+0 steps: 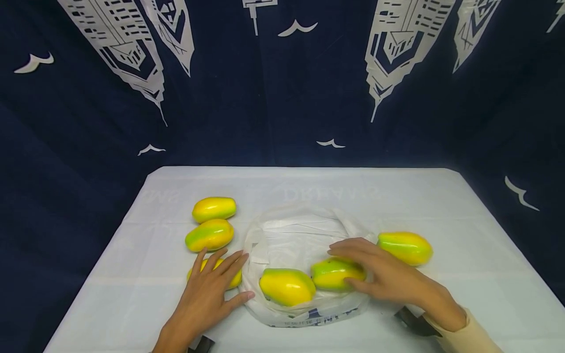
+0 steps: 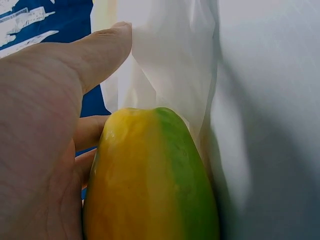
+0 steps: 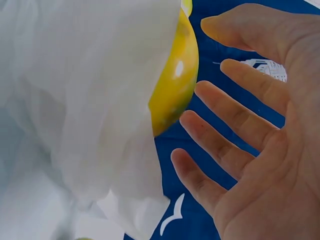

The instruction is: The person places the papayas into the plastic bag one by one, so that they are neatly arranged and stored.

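Observation:
A white plastic bag [image 1: 304,321] lies with its mouth spread wide, and two yellow-green papayas sit inside: one papaya [image 1: 288,287] at the left and another papaya [image 1: 334,274] at the right. Over the right one reaches my right hand [image 1: 375,269]; in the right wrist view its fingers [image 3: 235,120] are spread, with a gap to the yellow fruit. My left hand [image 1: 207,294] extends over a third papaya [image 2: 150,175] outside the bag, fingers fairly straight. Its fingertips are by the bag's left edge; the left wrist view shows the palm beside this fruit, grip not evident.
Two more papayas, a far one [image 1: 214,209] and a nearer one [image 1: 210,235], lie left of the bag. Another papaya [image 1: 405,248] rests to the right, behind my right hand. All are on a white-covered table [image 1: 454,215], with a dark blue patterned cloth [image 1: 282,98] behind.

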`<state>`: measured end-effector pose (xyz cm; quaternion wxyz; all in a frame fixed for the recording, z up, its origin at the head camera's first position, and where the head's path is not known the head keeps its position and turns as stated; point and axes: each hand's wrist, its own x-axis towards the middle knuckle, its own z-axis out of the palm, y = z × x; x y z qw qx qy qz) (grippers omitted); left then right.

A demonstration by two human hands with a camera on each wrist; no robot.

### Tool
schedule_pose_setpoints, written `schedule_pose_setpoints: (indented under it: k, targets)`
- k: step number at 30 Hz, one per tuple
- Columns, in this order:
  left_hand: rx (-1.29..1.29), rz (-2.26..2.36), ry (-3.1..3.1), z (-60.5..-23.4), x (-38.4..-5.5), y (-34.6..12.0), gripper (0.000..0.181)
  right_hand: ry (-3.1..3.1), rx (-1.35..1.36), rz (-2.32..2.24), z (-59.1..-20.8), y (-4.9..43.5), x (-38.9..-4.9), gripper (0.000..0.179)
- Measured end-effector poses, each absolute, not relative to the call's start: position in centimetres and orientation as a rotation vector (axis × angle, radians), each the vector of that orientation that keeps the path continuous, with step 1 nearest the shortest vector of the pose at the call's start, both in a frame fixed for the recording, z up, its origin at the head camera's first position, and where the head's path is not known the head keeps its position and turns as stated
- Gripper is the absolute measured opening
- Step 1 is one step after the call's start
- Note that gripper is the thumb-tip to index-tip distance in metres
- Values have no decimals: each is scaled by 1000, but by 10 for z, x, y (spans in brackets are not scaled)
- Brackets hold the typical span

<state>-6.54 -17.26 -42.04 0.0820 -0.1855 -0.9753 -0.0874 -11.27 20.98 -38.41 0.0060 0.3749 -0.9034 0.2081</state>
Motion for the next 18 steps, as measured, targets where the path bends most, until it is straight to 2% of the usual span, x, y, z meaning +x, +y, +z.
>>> schedule_pose_setpoints:
  k: [11, 18]
  targets:
    - [-555, -265, -2903, -420, -65, -173, 78, -2740, 1128, 692, -381, 229, -116, 68]
    - [-559, -256, -2895, -421, -65, -173, 78, -2723, 1079, 644, -375, 240, -117, 65]
